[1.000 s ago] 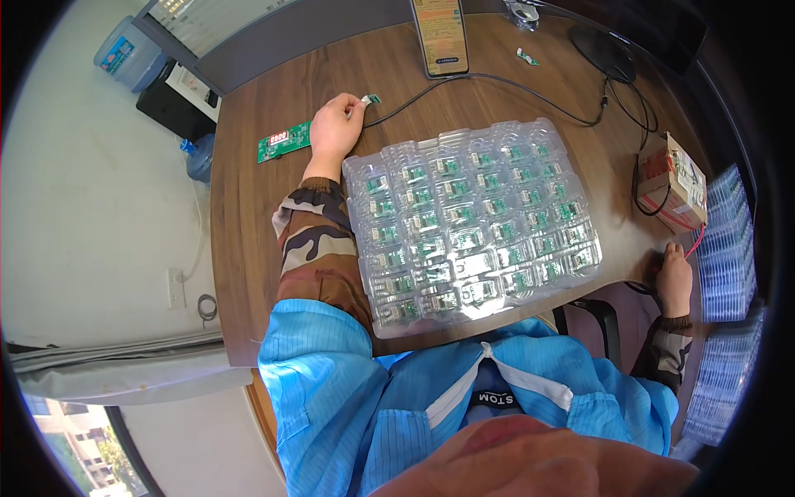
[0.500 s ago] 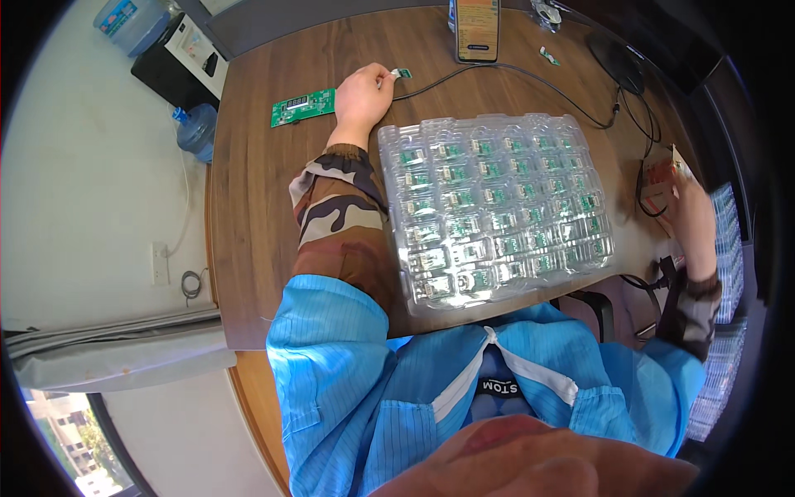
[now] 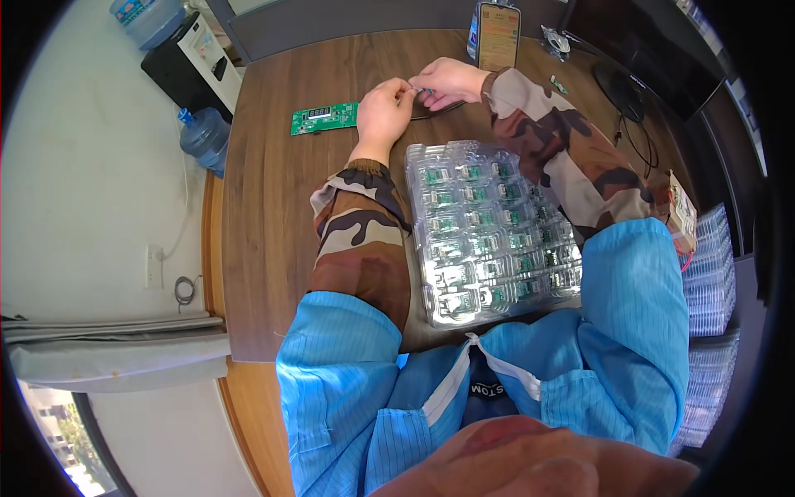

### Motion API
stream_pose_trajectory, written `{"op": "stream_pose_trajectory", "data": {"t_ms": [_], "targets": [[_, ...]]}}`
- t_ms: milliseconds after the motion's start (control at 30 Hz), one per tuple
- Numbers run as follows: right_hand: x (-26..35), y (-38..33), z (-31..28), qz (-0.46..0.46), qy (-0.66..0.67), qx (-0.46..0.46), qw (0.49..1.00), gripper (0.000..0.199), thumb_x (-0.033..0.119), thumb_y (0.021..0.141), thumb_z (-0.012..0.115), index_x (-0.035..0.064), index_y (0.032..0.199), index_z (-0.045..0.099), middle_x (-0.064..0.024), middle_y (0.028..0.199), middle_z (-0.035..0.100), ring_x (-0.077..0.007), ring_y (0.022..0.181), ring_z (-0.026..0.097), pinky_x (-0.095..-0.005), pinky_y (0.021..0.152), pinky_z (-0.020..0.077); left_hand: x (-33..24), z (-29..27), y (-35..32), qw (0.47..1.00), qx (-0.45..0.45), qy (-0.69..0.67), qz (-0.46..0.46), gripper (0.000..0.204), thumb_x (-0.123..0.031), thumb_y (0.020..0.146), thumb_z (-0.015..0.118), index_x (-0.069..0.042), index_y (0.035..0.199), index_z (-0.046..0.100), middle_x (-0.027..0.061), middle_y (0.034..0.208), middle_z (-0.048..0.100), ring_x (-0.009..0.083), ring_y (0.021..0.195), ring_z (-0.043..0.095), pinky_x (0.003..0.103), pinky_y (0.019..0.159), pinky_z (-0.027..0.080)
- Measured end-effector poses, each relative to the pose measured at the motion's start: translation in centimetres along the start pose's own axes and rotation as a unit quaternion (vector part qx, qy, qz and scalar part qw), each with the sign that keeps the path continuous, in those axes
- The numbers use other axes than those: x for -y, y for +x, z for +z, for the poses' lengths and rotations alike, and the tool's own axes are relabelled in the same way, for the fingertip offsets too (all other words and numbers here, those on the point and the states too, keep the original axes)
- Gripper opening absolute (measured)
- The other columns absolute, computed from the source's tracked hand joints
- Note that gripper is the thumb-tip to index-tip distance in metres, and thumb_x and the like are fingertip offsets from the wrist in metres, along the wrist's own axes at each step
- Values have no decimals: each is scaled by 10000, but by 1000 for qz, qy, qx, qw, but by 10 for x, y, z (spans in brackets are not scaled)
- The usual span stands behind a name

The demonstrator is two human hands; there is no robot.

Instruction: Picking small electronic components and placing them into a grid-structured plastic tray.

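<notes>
Near the far side of the table, both my hands meet at a small green circuit board [image 3: 421, 89], mostly covered by fingers. My left hand [image 3: 384, 114] pinches it from the left. The fingers of my right hand [image 3: 451, 80] close on it from the right. Left of my left hand lies a larger green circuit board [image 3: 323, 118] with a digit display, its right end next to the wrist. A clear plastic tray [image 3: 421, 240] with rows of small green boards sits nearer to me, its right part hidden beneath my right arm.
Behind my right hand a phone [image 3: 498, 37] stands upright. A black cable [image 3: 443, 111] runs out under that hand. Another small board [image 3: 558, 84] lies by the monitor stand [image 3: 619, 89]. At the right edge are a red box [image 3: 681, 214] and stacked clear trays [image 3: 710, 277].
My right hand has left the red box at the right edge and come over to my left hand, its arm now crossing the tray. My left hand still pinches the small board.
</notes>
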State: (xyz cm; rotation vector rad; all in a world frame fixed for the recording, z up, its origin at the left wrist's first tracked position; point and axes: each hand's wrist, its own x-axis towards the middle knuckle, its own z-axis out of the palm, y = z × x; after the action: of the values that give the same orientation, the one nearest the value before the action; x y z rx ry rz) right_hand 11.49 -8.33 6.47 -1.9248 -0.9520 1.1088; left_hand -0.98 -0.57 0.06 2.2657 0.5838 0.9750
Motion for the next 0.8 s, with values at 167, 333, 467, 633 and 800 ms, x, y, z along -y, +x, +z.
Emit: {"op": "stream_pose_trajectory", "data": {"t_ms": [167, 333, 467, 633, 800], "targets": [[-3, 15, -3, 16, 65, -37, 997, 173, 162, 796, 546, -2, 846, 570, -73, 767, 536, -131, 671, 530, -231, 612, 497, 5, 0, 1, 1000, 12, 22, 14, 156, -226, 768, 555, -78, 738, 592, -1, 619, 554, 156, 537, 479, 274, 509, 383], [-19, 1, -44, -62, -106, -85, 989, 92, 109, 766, 559, 32, 814, 573, -58, 751, 533, -124, 642, 510, -229, 625, 498, 5, -4, -2, 998, 40, 9, -41, 133, -213, 762, 538, -94, 717, 577, 5, 679, 570, 200, 593, 518, 313, 534, 397], [-39, -56, -79, -84, -253, -44, 963, 101, 104, 718, 601, 33, 790, 603, -35, 708, 555, -126, 627, 505, -240, 595, 459, -3, -5, -1, 998, 48, 29, -38, 146, -227, 767, 535, -96, 722, 583, 2, 657, 565, 199, 583, 512, 309, 532, 395], [-70, -77, -99, -48, -389, -30, 919, 127, 116, 686, 632, 16, 763, 615, -26, 675, 578, -138, 608, 506, -258, 589, 430, -6, -3, -1, 997, 63, 39, -37, 166, -245, 773, 531, -96, 728, 589, 1, 633, 562, 195, 575, 508, 303, 533, 395], [-87, -77, -102, -113, -401, -44, 908, 143, 132, 690, 640, 23, 782, 627, -32, 682, 597, -158, 598, 518, -269, 604, 438, 2, -2, 2, 996, 70, 41, -42, 193, -281, 773, 545, -100, 764, 610, -1, 653, 587, 184, 589, 524, 292, 549, 414]]}}
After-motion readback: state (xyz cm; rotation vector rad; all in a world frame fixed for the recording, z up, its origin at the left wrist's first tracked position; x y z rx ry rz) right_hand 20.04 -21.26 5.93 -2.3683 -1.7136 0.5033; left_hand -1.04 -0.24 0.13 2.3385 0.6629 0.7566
